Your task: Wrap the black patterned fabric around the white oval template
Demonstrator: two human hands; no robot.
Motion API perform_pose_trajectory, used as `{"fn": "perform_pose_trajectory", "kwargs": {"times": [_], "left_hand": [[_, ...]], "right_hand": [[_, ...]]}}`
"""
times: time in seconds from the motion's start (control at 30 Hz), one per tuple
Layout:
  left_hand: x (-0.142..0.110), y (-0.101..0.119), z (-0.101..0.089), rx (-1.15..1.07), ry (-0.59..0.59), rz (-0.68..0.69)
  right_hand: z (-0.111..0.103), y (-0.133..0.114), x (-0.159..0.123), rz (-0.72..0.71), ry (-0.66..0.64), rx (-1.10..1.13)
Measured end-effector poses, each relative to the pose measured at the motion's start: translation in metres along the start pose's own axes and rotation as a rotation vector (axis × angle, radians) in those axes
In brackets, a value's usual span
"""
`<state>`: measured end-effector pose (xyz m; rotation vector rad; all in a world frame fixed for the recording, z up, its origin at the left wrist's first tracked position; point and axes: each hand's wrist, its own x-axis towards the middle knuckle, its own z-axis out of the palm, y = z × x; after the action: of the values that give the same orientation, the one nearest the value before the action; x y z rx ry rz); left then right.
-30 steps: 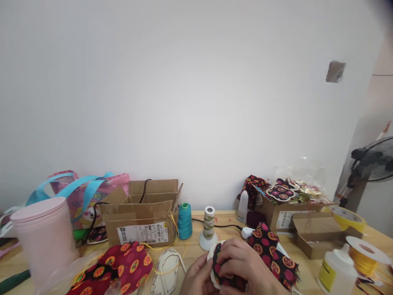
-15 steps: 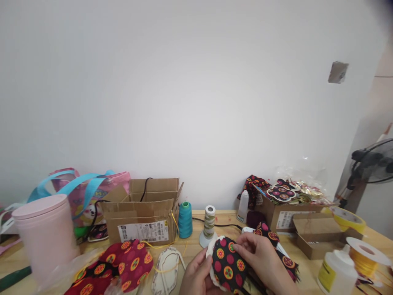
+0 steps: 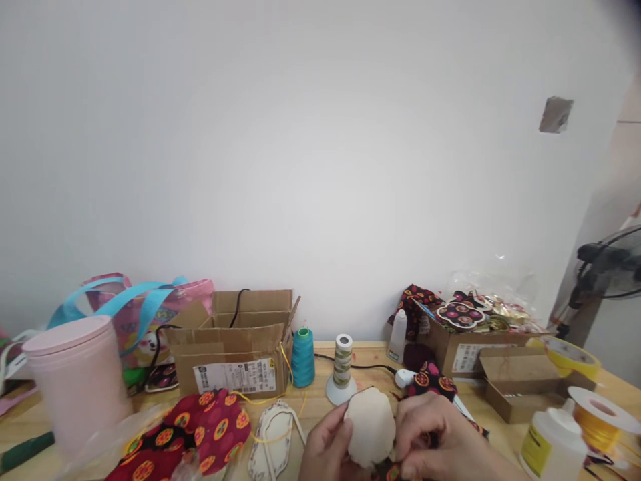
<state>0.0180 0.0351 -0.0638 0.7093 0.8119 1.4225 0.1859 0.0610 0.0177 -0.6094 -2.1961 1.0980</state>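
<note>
Cream, scalloped, stiff-looking round piece (image 3: 371,427) was handled at its edge

It was near six o'clock in view, plain face showing. The left hand (image 3: 328,444) pinched it at nine o'clock; the right hand (image 3: 428,437) curled at four o'clock, by black floral cloth (image 3: 388,470), any grip unclear. Edge handling seemed the step in hand; the next move likely called for a steady left pinch.
</note>
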Motion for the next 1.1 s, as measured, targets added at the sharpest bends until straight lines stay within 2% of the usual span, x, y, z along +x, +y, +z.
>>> {"fn": "perform_pose_trajectory", "kwargs": {"times": [0.1,0.17,0.27,0.33,0.37,0.47,0.5,0.6,0.63,0.73,0.83,0.9,0.97,1.0,1.07,1.1], "left_hand": [[-0.004,0.001,0.006,0.346,0.029,0.270],[-0.007,0.003,0.008,0.554,0.045,0.352],[-0.009,0.007,0.001,0.734,0.091,0.495],[-0.009,0.013,-0.009,0.892,0.100,0.710],[-0.008,0.017,-0.013,0.999,0.063,0.832],[-0.006,0.027,-0.023,1.308,-0.142,1.165],[-0.006,0.029,-0.023,1.353,-0.156,1.247],[-0.007,0.028,-0.019,1.335,0.002,1.324],[-0.007,0.027,-0.017,1.318,0.039,1.321],[-0.008,0.027,-0.018,1.306,0.041,1.326],[-0.008,0.031,-0.024,1.332,-0.069,1.265],[-0.008,0.029,-0.023,1.235,-0.079,1.054],[-0.008,0.024,-0.016,0.911,0.071,0.703],[-0.008,0.020,-0.011,0.687,0.154,0.520],[-0.008,0.013,-0.001,0.287,0.177,0.272],[-0.007,0.011,0.004,0.149,0.163,0.195]], "right_hand": [[0.001,0.007,0.001,0.005,0.050,-0.196],[0.002,0.011,0.002,-0.032,0.095,-0.345],[0.001,0.012,0.002,-0.138,0.135,-0.511],[0.002,0.009,0.002,-0.211,0.153,-0.603],[0.002,0.007,0.002,-0.237,0.170,-0.643],[0.005,0.005,0.002,-0.298,0.243,-0.715],[0.006,0.005,0.002,-0.314,0.258,-0.721],[0.007,0.007,0.002,-0.346,0.272,-0.723],[0.007,0.007,0.002,-0.347,0.275,-0.725],[0.007,0.008,0.003,-0.370,0.282,-0.736],[0.007,0.005,0.005,-0.403,0.280,-0.706],[0.006,0.002,0.005,-0.419,0.274,-0.576],[0.006,0.000,0.005,-0.385,0.276,-0.380],[0.006,0.000,0.005,-0.339,0.284,-0.292],[0.007,0.003,0.005,-0.179,0.304,-0.204],[0.007,0.006,0.005,-0.082,0.313,-0.206]]}}
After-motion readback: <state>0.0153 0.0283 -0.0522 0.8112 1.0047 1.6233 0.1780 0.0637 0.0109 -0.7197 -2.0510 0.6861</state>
